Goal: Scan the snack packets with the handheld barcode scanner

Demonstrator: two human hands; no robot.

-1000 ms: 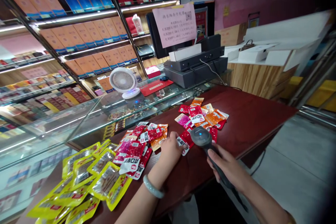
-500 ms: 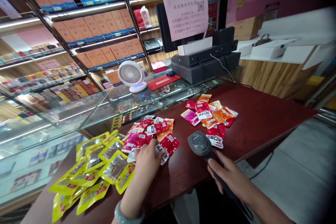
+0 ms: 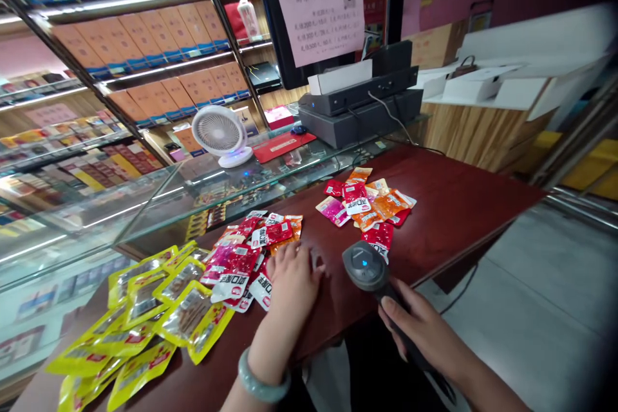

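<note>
My left hand (image 3: 295, 273) rests at the right side of a heap of small red snack packets (image 3: 236, 264), fingers spread and touching or close over the nearest packets. Nothing held shows in it, though its fingertips are partly blurred. In my right hand (image 3: 415, 318) is a dark grey barcode scanner (image 3: 365, 267), its head raised over the table and a blue light glowing on top. A second pile of red, orange and pink packets (image 3: 381, 206) lies beyond the scanner. Yellow-edged clear food pouches (image 3: 186, 312) overlap on the left side.
The dark red tabletop (image 3: 458, 206) meets a glass display counter (image 3: 193, 193). On the counter stand a white fan (image 3: 219, 132), a red mat (image 3: 284, 147) and a black till unit (image 3: 362, 109) with a cable. A monitor with a pink paper notice (image 3: 321, 19) rises behind.
The view has turned, shifting things leftward in the picture. My left hand has moved right across the heap; the red packet beside it no longer shows there. The scanner's blue light has come on.
</note>
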